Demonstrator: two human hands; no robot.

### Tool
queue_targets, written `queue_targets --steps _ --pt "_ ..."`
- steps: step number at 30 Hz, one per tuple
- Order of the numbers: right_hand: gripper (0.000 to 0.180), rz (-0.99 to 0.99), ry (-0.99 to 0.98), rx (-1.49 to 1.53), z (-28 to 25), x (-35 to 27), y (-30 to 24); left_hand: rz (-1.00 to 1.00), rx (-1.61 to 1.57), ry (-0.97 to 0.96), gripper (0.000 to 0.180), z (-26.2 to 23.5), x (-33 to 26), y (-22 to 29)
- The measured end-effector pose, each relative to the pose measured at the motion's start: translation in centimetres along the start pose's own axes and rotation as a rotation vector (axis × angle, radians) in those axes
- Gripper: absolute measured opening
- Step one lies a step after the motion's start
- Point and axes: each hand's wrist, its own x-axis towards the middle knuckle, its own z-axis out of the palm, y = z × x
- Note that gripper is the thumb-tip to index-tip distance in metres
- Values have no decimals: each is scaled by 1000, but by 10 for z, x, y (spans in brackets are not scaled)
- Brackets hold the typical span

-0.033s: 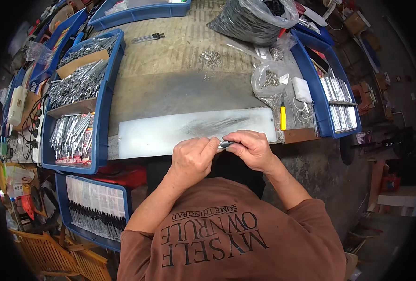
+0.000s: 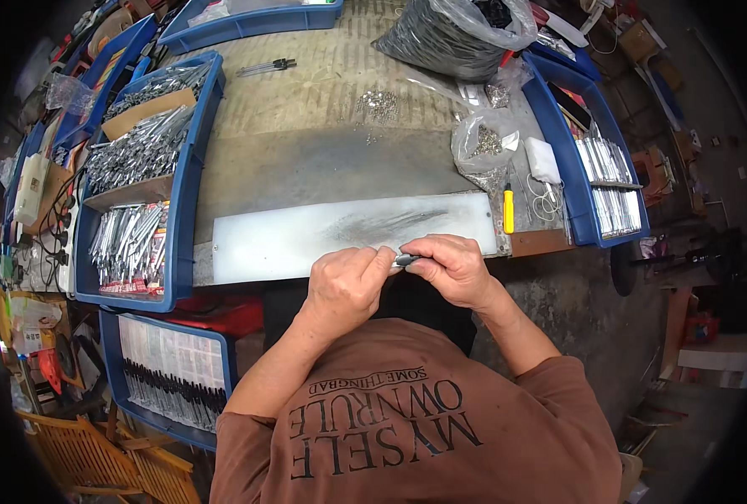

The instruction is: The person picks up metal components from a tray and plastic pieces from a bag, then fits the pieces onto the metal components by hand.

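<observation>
Close in front of my body, over the near edge of a white board (image 2: 277, 239), my two hands meet at a small black-and-silver rod-shaped piece (image 2: 404, 260). Closed fingers of my left hand (image 2: 344, 286) hold its left, silvery end. The black end is pinched between thumb and forefinger of my right hand (image 2: 453, 267). Much of the piece is hidden inside the fingers, so its exact kind does not show. Dark grey smudges mark the board just beyond my hands.
Left stands a blue tray (image 2: 184, 197) of silver rods; below it, another blue tray (image 2: 163, 422) holds black-tipped rods. Small metal parts (image 2: 378, 105) lie mid-table. Right are a bag of small parts (image 2: 484, 151), a yellow-handled screwdriver (image 2: 508, 212) and a blue tray (image 2: 588, 206).
</observation>
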Motion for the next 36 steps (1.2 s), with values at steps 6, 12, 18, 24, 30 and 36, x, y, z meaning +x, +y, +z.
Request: queue_targets --steps 6,12,18,24,30,36 --pt "19 -244 -52 -140 -1 3 -6 16 -34 -8 19 -4 -1 5" --pt "23 -161 -104 -135 -11 5 -7 27 -49 26 18 -4 8 6" --pt "28 -88 -93 -105 -16 6 -8 43 -1 -19 20 -5 8 3" --pt "23 -149 -93 -138 -15 3 0 34 -25 -70 20 -7 9 4" --pt "20 -177 -155 -130 -21 4 2 60 -77 -88 18 -10 10 1" --pt "21 -217 3 -150 -15 -1 4 -15 -43 -46 19 -9 12 10"
